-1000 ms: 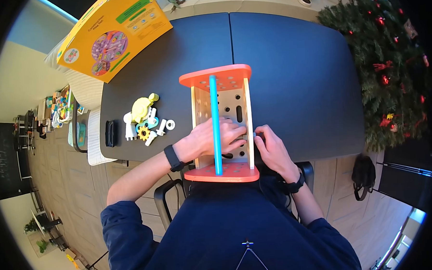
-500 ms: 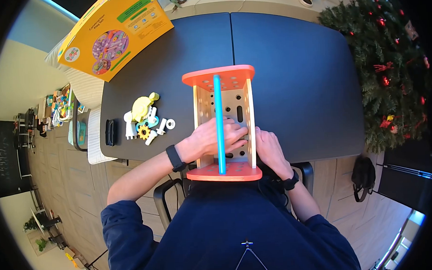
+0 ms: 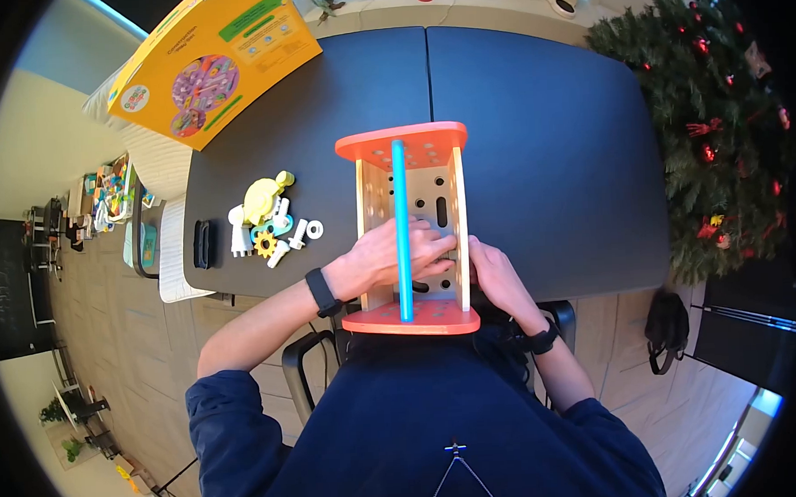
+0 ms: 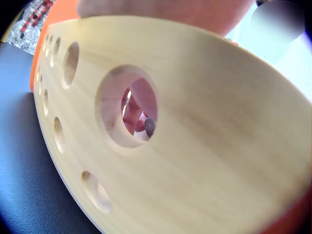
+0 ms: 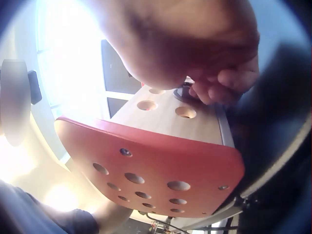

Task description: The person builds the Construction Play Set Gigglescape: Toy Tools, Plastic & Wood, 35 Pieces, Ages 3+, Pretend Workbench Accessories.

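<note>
Head view: black tabletop (image 3: 545,153), Christmas tree (image 3: 700,146) alongside; wooden toy toolbox (image 3: 427,190) between left fingers (image 3: 433,245) (inside, grip unclear) and right fingers (image 5: 218,93), pinching grey piece (image 5: 182,94) at its side.

The right hand (image 5: 190,44) partly covers a dark grey piece (image 5: 182,94), the blue rod (image 3: 401,195) hides a strip of the left hand (image 3: 372,255), and the head view crops the Construction Play Set box (image 3: 217,68), its small print illegible.

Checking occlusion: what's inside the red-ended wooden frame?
The left hand, beneath the blue rod; a small grey piece shows through a side hole. The hand hides part of the holed panel; anything under it can't be seen.
</note>
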The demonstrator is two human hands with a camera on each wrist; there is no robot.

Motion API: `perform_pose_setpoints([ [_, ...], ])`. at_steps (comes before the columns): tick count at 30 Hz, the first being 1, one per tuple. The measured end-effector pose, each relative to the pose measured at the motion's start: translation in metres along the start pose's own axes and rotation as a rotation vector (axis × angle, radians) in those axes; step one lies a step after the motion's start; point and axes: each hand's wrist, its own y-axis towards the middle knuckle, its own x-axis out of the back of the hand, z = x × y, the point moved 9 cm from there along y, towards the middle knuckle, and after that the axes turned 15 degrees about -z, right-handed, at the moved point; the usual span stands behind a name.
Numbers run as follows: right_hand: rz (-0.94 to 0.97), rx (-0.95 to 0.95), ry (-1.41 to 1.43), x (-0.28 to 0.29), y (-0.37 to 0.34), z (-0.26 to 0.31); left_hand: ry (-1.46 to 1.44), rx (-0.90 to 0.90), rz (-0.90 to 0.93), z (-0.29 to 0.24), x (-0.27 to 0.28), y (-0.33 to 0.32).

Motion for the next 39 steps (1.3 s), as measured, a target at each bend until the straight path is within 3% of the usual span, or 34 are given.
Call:
perform_pose_setpoints([
  [5, 0.096, -0.027, 0.458, -0.01, -0.028, 0.007, -0.004, 0.023, 0.033, 0.003, -0.004, -0.003],
  [8, 0.154, -0.002, 0.388, -0.017, -0.038, 0.023, -0.01, 0.035, 0.056, 0.004, -0.007, -0.004],
  [10, 0.149, -0.074, 0.536, -0.018, -0.035, 0.02, -0.017, 0.053, 0.08, 0.008, -0.011, -0.006],
  [13, 0.09, -0.092, 0.67, -0.018, -0.031, 0.03, -0.055, 0.041, -0.024, 0.009, 0.001, -0.003],
  [17, -0.001, -0.002, 0.669, 0.001, -0.011, 0.047, 0.119, 0.112, -0.106, 0.024, 0.03, -0.014],
  [23, -0.26, 0.415, 0.224, 0.058, -0.018, 0.131, 0.356, 0.334, -0.326, 0.038, 0.103, -0.058],
  [26, -0.547, 0.857, -0.322, 0.074, -0.046, 0.179, 0.21, 0.453, -0.356, 0.039, 0.102, -0.092],
  [29, -0.62, 1.207, -0.605, 0.062, -0.056, 0.188, 0.11, 0.568, -0.28, 0.043, 0.083, -0.129],
  [34, -0.511, 1.452, -0.982, 0.041, -0.051, 0.164, 0.096, 0.709, -0.252, 0.04, 0.082, -0.172],
  [39, -0.518, 1.557, -1.116, 0.022, -0.051, 0.138, 0.235, 0.949, -0.295, 0.05, 0.096, -0.219],
])
